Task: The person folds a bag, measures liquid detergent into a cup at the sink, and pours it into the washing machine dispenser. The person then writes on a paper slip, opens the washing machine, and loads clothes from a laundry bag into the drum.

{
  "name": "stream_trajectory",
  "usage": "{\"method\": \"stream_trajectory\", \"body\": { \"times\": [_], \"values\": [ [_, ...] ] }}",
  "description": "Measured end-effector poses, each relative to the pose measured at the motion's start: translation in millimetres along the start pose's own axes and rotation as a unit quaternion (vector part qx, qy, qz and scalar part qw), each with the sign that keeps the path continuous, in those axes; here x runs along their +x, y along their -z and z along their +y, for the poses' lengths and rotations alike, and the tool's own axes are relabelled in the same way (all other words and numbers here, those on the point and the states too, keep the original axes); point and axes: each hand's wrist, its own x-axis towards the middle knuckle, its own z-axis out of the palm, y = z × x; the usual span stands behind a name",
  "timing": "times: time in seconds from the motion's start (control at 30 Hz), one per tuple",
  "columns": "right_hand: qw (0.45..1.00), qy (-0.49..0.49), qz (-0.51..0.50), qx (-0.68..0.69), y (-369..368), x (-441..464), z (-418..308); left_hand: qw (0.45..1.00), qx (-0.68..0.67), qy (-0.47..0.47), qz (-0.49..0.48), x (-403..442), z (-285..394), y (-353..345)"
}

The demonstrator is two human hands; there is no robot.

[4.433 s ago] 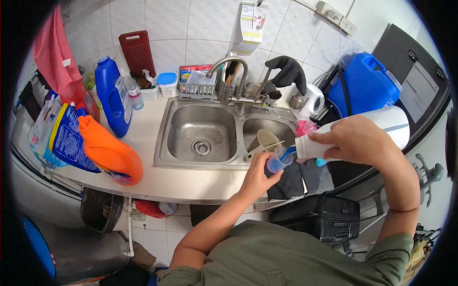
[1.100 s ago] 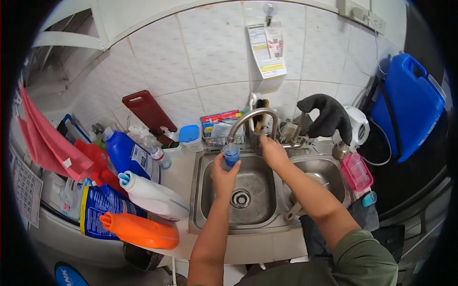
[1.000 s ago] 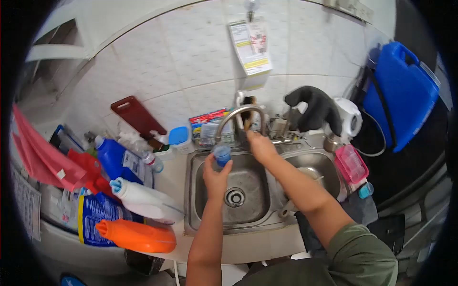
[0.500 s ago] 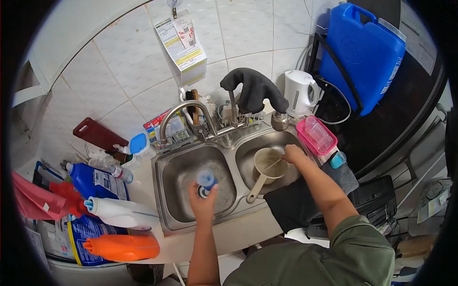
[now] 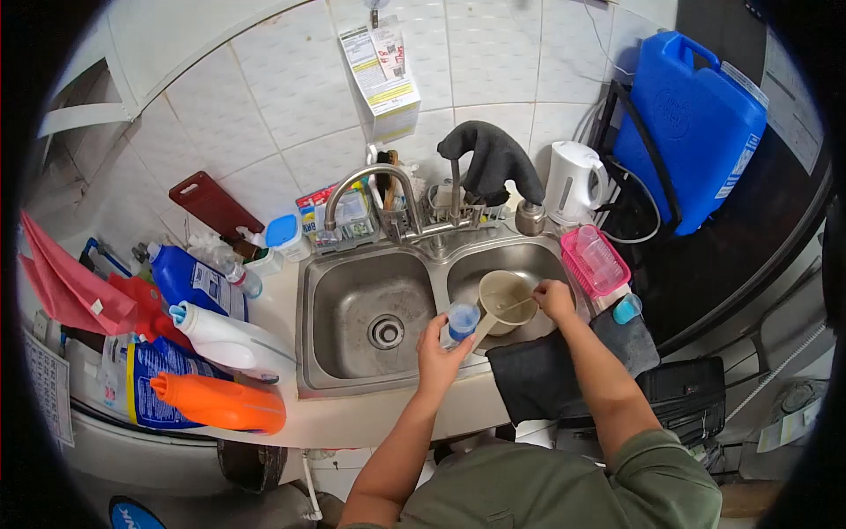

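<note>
My left hand (image 5: 441, 354) is closed around a small clear-and-blue plastic cup (image 5: 463, 320), held over the front of the divider between the two basins. My right hand (image 5: 554, 301) pinches the end of a thin stirring stick (image 5: 522, 303), whose other end reaches into the beige dipper (image 5: 494, 290). The dipper stands in the right basin (image 5: 537, 257), with some liquid inside. Its handle points toward me and is partly hidden by the cup and my left fingers; whether they touch it I cannot tell.
The left basin (image 5: 341, 280) has a drain at its bottom. Detergent bottles, including an orange bottle (image 5: 220, 403), stand on the left counter. Right of the sink are a pink basket (image 5: 603, 275), a black cloth (image 5: 533, 375) and a white kettle (image 5: 568, 185). A faucet (image 5: 381, 169) arches behind.
My left hand has carried the cup right, from over the left basin to beside the dipper. My right hand keeps the stick in the dipper. The camera view has shifted.
</note>
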Motion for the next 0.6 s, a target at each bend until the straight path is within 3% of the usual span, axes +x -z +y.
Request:
{"method": "stream_trajectory", "body": {
  "times": [0.1, 0.17, 0.27, 0.33, 0.4, 0.5, 0.6],
  "values": [
    [0.964, -0.008, 0.02, 0.267, 60, -31, -47, 0.998, 0.058, -0.012, -0.019, -3, 12, 3],
    [0.937, -0.003, 0.066, 0.342, 105, -54, -83, 0.998, 0.049, -0.003, -0.026, -7, 9, -2],
    [0.931, 0.048, 0.123, 0.341, 172, -94, -152, 0.997, 0.058, -0.019, -0.036, -8, 9, -8],
    [0.948, 0.119, 0.109, 0.276, 191, -109, -179, 0.996, 0.065, -0.022, -0.049, -11, 13, -13],
    [0.956, 0.203, 0.105, 0.185, 189, -114, -191, 0.996, 0.064, -0.013, -0.067, -12, 22, -17],
    [0.957, 0.235, 0.044, 0.164, 156, -114, -202, 0.995, 0.041, -0.033, -0.088, -14, 40, -21],
    [0.952, 0.083, -0.086, 0.283, 134, -111, -201, 0.995, 0.035, -0.061, -0.074, -17, 46, -23]
  ]
}}
